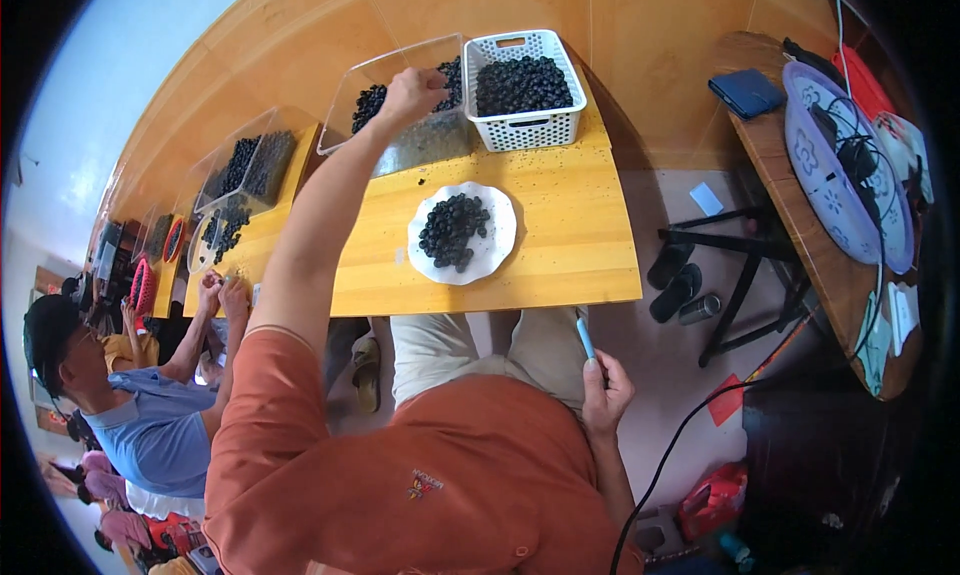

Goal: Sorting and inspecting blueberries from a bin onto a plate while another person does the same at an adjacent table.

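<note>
My left hand (412, 97) is stretched out over the clear plastic bin (405, 157), which holds small round black fruit-like pieces (368, 109). Its fingers are drawn together, and what they hold, if anything, is too small to make out. Low at the right of my lap, my right hand (607, 393) is closed around a slim light blue stick-like tool (585, 337) that points up. A white scalloped plate (500, 218) lies on the yellow table (560, 260) with a heap of the black pieces (455, 230). Beside the bin stands a white perforated basket (527, 135), filled with more of them.
To my left a co-worker in a blue shirt (155, 425) works at another table with similar bins (240, 165). At the right a brown side table (765, 140) carries a purple basket (850, 225) and a dark blue wallet (746, 93). A black cable (668, 445) hangs near my right arm.
</note>
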Demonstrator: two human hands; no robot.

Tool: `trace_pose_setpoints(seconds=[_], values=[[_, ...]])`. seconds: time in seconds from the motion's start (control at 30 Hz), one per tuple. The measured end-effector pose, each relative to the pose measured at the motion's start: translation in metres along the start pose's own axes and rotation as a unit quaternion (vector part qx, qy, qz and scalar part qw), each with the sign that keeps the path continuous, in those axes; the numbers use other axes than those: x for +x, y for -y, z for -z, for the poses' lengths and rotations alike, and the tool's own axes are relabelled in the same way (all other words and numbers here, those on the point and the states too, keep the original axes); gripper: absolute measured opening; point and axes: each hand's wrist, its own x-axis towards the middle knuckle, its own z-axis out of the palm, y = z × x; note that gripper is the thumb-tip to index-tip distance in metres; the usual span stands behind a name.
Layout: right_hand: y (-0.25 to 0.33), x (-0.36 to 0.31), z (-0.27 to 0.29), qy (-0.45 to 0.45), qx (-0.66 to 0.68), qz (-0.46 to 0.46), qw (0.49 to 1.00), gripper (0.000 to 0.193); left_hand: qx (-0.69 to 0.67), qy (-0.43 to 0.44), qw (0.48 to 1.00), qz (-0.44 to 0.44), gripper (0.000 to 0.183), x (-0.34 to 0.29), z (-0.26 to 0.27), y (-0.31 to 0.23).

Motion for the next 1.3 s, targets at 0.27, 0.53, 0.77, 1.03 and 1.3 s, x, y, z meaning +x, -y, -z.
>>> trace_pose_setpoints(seconds=[0.27,0.53,0.77,1.03,1.3], values=[[0.001,0.007,-0.004,0.020,0.006,-0.034,0.999,0.026,-0.083,0.210,0.969,0.102,0.021,0.003,-0.002,0.078],[-0.016,-0.004,-0.008,0.009,-0.041,-0.060,0.997,0.028,0.008,-0.070,0.995,-0.072,0.018,-0.018,-0.008,0.025],[-0.013,0.008,-0.032,0.044,-0.025,-0.083,0.995,0.027,-0.101,0.070,0.982,-0.140,0.022,-0.133,-0.024,-0.013],[-0.017,0.009,-0.039,0.089,-0.022,-0.053,0.994,0.024,-0.009,0.220,0.969,-0.111,0.025,-0.162,-0.029,-0.003],[-0.021,0.010,-0.037,0.087,-0.027,-0.048,0.995,0.024,-0.052,0.197,0.972,-0.113,0.017,-0.162,-0.036,-0.005]])
